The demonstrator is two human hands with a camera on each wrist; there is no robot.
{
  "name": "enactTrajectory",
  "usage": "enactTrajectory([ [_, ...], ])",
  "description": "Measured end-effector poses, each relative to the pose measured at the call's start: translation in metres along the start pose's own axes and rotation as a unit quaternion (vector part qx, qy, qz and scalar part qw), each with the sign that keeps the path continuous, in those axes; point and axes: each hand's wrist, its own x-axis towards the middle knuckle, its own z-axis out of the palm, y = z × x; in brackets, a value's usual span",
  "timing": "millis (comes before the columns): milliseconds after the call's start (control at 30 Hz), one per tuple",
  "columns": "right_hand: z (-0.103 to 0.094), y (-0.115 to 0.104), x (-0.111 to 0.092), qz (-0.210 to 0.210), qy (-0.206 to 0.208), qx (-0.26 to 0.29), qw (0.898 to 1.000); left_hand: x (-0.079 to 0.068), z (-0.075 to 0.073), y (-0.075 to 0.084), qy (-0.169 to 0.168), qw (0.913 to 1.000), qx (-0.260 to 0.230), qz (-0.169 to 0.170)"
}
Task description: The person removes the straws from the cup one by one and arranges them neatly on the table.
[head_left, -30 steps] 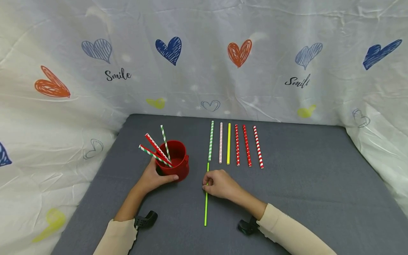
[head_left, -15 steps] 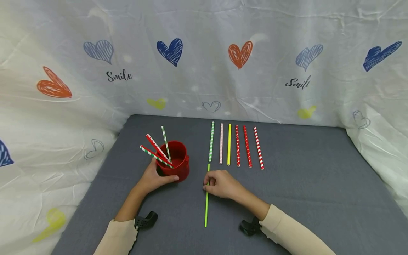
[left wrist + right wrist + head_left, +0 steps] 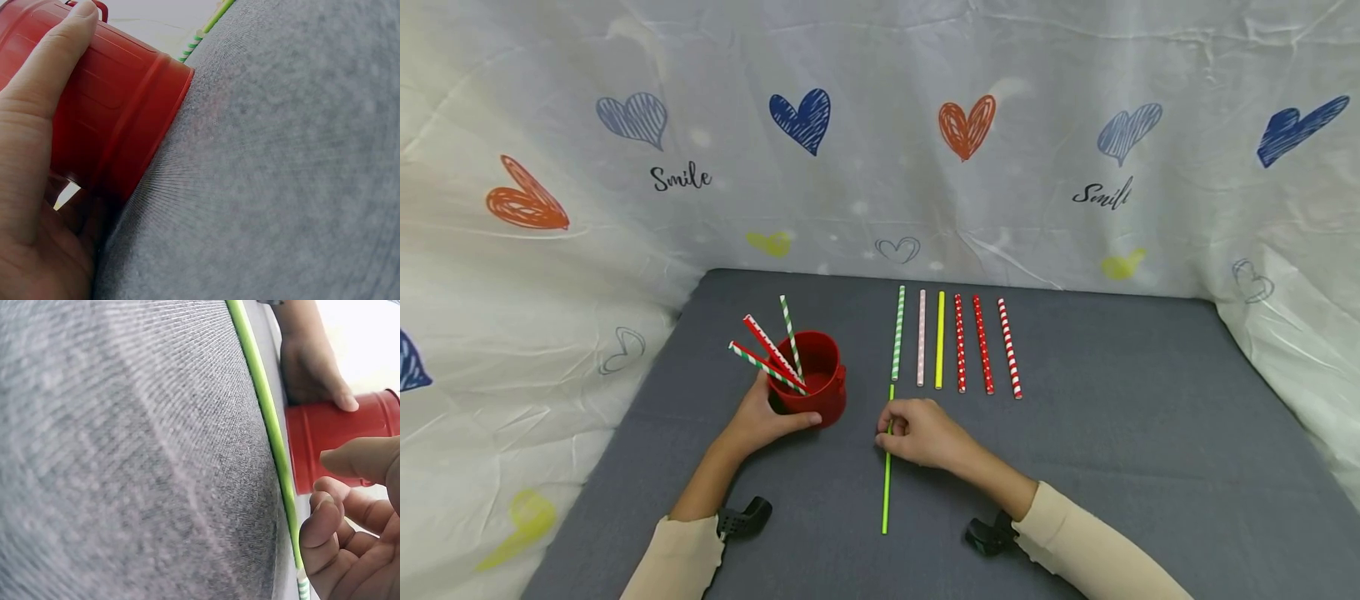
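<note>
My left hand (image 3: pixel 765 421) holds a small red bucket (image 3: pixel 823 402), its thumb along the near wall and its other fingers round the far left side. Three patterned straws (image 3: pixel 767 340), green-striped and red, lean out of the bucket's mouth. A lime-green straw (image 3: pixel 886 492) lies lengthwise on the grey cloth, in line with a green-and-white striped straw (image 3: pixel 897 333). Above the lime straw is my right hand (image 3: pixel 925 433), fingers loosely bent. In the right wrist view its thumb (image 3: pixel 362 456) and fingers stand apart with nothing between them.
Right of the striped straw, a row holds a pink straw (image 3: pixel 921 337), a yellow one (image 3: pixel 940 340), two red dotted straws (image 3: pixel 960 343) and a red-and-white striped straw (image 3: pixel 1010 350). A grey cloth (image 3: pixel 1150 433) covers the table. Behind hangs a white curtain (image 3: pixel 880 67) with hearts.
Almost nothing differs. The right hand's thumb and fingers look slightly more parted over the lime straw, which lies in the same place. The left hand and bucket have stayed still.
</note>
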Motion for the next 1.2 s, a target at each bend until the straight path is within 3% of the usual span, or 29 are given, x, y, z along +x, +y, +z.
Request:
enactTrajectory([
  [267, -0.006, -0.008, 0.005, -0.003, 0.001, 0.006, 1.0, 0.0, 0.001, 0.0, 0.001, 1.0, 0.001, 0.003],
  [867, -0.025, -0.046, 0.04, -0.092, 0.067, 0.047, 0.992, 0.0, 0.001, -0.002, 0.007, 0.9998, 0.015, 0.014],
  [1200, -0.026, -0.069, 0.07, -0.132, 0.094, -0.009, 0.987, -0.001, 0.002, -0.001, 0.002, 0.9997, 0.024, 0.011],
])
